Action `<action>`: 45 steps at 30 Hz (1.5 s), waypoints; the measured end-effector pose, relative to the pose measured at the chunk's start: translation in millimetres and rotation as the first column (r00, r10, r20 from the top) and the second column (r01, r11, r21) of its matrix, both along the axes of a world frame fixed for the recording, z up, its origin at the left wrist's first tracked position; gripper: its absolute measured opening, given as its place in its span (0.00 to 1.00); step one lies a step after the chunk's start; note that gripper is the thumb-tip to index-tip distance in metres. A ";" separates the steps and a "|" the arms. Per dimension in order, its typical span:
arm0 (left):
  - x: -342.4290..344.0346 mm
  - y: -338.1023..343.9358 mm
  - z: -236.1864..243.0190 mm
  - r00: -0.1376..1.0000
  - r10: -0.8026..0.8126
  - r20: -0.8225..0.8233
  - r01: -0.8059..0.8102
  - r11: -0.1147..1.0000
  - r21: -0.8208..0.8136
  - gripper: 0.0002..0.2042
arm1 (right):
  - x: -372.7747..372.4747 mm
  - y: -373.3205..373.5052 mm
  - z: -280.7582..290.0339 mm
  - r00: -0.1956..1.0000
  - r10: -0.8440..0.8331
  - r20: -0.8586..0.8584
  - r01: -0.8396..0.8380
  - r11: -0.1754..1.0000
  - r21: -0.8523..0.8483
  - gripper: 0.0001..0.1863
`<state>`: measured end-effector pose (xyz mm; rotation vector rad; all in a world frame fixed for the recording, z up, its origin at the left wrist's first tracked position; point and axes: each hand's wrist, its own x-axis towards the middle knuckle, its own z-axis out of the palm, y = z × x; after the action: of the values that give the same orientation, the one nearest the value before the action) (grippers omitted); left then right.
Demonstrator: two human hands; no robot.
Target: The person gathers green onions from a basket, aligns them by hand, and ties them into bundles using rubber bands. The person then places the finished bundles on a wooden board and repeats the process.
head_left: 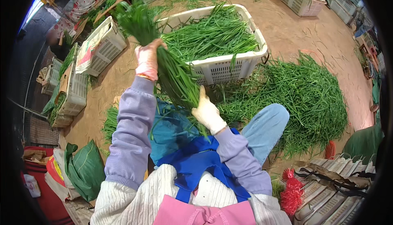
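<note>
A long bunch of green chives (178, 77) slants across in front of me, one end up at the left, the other hanging over my lap. My left hand (148, 57), in a pale glove with a pink cuff, is closed around its upper part. The upper end is smeared by motion. Against the lower blades lies my right hand (208, 113) in a whitish glove, one finger pointing up along the bunch and the others curled at its edge, partly hidden. Just beyond stands a white plastic crate (223, 63) filled with chives (213, 34).
A big heap of loose chives (303, 102) covers the floor on my right. More white crates stand at the left (104, 47) and far right (303, 0). Near my left side sits a green bag (86, 169). Flattened crates or slatted panels (335, 188) and red string (291, 192) lie at lower right.
</note>
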<state>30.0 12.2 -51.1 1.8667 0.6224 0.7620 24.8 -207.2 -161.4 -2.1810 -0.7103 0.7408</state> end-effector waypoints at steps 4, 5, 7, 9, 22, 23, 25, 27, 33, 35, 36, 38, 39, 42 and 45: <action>-1.8 25.1 -4.7 0.966 0.192 0.172 -0.109 0.910 -0.399 0.06 | -27.4 -25.7 19.1 0.983 0.055 0.176 -0.058 0.998 0.016 0.33; -4.7 33.6 -19.5 0.968 0.109 0.226 -0.060 0.975 -0.213 0.06 | -35.4 -33.3 30.6 0.975 0.072 0.211 -0.073 0.997 -0.003 0.32; -9.8 40.6 -38.3 0.946 0.231 0.226 -0.085 0.852 -0.516 0.05 | -46.2 -53.0 53.6 0.958 0.091 0.273 -0.102 0.994 0.026 0.30; -0.9 28.3 -42.3 0.942 0.283 0.180 -0.137 0.814 -0.564 0.06 | -49.6 -81.0 46.4 0.952 0.050 0.303 -0.091 0.988 0.124 0.23; -14.9 30.9 -48.8 0.827 0.353 0.438 0.212 0.525 -0.824 0.06 | -8.1 -20.2 -23.0 0.287 0.339 -0.896 0.760 0.488 0.429 0.15; -13.9 18.9 -53.4 0.845 0.339 0.413 0.167 0.567 -0.807 0.06 | -1.7 -3.8 -8.0 0.293 0.352 -0.889 0.744 0.500 0.443 0.14; -23.5 23.4 -63.1 0.830 0.373 0.414 0.156 0.557 -0.816 0.05 | 0.2 13.4 7.2 0.285 0.366 -0.886 0.690 0.564 0.455 0.12; -31.8 24.5 -57.8 0.815 0.365 0.450 0.247 0.483 -0.840 0.04 | -7.2 -1.9 -0.9 0.431 0.368 -0.824 0.462 0.694 0.552 0.12; -47.1 42.1 -66.7 0.733 0.300 0.611 0.442 0.474 -0.762 0.07 | -40.7 -115.0 9.9 0.436 0.337 -0.834 0.445 0.725 0.525 0.12; -40.1 36.8 -77.0 0.756 0.339 0.560 0.371 0.484 -0.793 0.06 | -40.5 -123.4 14.4 0.523 0.341 -0.781 0.441 0.676 0.590 0.12; -41.5 36.2 -84.2 0.723 0.290 0.627 0.426 0.528 -0.735 0.05 | -38.1 -129.8 12.0 0.480 0.503 -0.719 0.382 0.618 0.687 0.12; -39.9 18.1 -64.5 0.734 0.407 0.544 0.401 0.386 -0.831 0.05 | -47.4 -157.0 10.3 0.472 0.656 -0.589 0.410 0.428 0.805 0.12; -45.9 34.0 -67.0 0.671 0.314 0.672 0.510 0.462 -0.725 0.04 | -42.8 -160.5 13.1 0.538 0.688 -0.487 0.355 0.340 0.871 0.11; -58.3 62.4 -79.5 0.634 0.408 0.658 0.464 0.480 -0.745 0.04 | -22.9 -162.9 -8.1 0.526 0.495 -0.691 0.537 0.436 0.722 0.15; -55.2 44.5 -79.3 0.639 0.284 0.715 0.530 0.511 -0.677 0.04 | -15.4 -93.6 2.5 0.423 0.241 -0.873 0.638 0.605 0.476 0.19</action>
<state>-25.2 56.7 -130.4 0.4911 0.1689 0.8230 9.4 -300.8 -158.9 -0.7591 -0.0464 1.0372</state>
